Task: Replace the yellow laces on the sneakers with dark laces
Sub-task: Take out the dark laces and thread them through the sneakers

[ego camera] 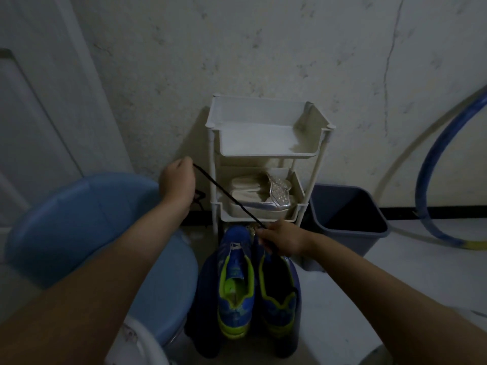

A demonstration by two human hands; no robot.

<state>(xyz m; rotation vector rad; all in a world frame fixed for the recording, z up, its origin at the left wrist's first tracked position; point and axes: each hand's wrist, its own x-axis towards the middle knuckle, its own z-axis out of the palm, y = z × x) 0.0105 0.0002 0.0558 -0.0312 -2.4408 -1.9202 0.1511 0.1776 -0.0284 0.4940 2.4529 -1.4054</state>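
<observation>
Two blue sneakers with lime-yellow lining stand side by side on the floor, the left sneaker (235, 283) and the right sneaker (279, 293), toes pointing away from me. A dark lace (228, 194) runs taut between my hands. My left hand (177, 184) is raised to the left of the rack and grips one end of the lace, with more lace dangling below it. My right hand (283, 239) pinches the lace just above the toe of the right sneaker. No yellow laces show on either shoe.
A white three-tier rack (263, 151) stands against the wall behind the sneakers, with pale sandals (261, 193) on its middle shelf. A blue plastic stool (87, 225) is at the left, a grey bin (350, 225) at the right, a blue hoop (432, 164) beyond it.
</observation>
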